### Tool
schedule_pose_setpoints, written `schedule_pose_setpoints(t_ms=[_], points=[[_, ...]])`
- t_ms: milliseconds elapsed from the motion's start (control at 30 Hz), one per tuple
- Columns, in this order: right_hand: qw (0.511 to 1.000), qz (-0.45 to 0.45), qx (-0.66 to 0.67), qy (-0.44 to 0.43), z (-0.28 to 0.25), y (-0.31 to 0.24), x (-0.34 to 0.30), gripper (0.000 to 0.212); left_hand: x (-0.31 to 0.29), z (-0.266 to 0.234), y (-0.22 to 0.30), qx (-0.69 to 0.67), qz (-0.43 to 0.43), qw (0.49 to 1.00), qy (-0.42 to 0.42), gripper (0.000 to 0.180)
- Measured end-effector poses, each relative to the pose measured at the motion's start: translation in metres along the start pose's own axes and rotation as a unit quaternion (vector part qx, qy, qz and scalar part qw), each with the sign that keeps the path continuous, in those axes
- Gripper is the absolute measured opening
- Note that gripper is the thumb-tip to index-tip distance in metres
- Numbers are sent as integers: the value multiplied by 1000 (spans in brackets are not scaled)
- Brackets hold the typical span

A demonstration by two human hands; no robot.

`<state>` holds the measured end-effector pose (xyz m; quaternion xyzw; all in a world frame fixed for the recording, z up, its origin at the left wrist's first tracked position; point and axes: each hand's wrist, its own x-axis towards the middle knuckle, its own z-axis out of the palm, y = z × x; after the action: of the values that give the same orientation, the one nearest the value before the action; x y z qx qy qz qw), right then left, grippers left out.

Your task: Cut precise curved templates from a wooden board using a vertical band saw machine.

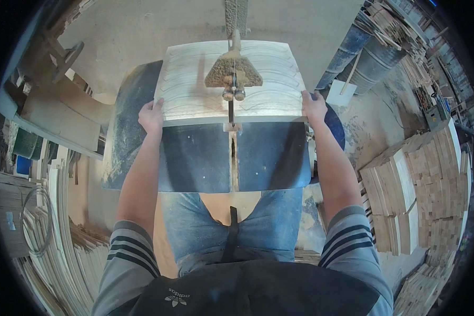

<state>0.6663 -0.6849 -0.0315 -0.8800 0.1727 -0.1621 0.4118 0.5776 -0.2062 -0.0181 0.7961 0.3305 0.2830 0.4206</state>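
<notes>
A wide, pale wooden board (268, 102) with curved lines across its top lies on the dark blue table (192, 158) of a band saw. My left hand (152, 115) grips the board's left edge near its front corner, fingers wrapped round it. At the opposite edge my right hand (314, 108) holds the board the same way. Between the hands, the saw's thin blade (231, 111) stands upright at the board's front edge. A sawdust-coated blade guide (233, 71) hangs above the board and hides part of it.
Stacked wooden blocks (405, 192) stand at the right, with dark barrels (371, 63) of wood strips farther back. Long thin boards (76, 226) lean at the left. A slot (234, 158) runs through the saw table toward me.
</notes>
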Motion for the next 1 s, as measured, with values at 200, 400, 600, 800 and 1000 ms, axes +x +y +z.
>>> schedule_pose_setpoints(t_ms=[200,400,600,800,1000], points=[[997,51,24,50,-40,1,-80,72,-33,-33,-18,29,18,999,13,44],[983,144,105,46,-111,16,-194,74,-102,-121,-46,21,1,1000,1,36],[971,193,144,-2,-163,80,-269,89,-145,-187,-67,16,24,999,-34,27],[960,236,137,-61,-220,18,-319,88,-182,-166,38,35,158,965,-209,27],[920,288,264,-39,-264,16,-365,86,-315,-89,96,-105,-77,803,-582,68]])
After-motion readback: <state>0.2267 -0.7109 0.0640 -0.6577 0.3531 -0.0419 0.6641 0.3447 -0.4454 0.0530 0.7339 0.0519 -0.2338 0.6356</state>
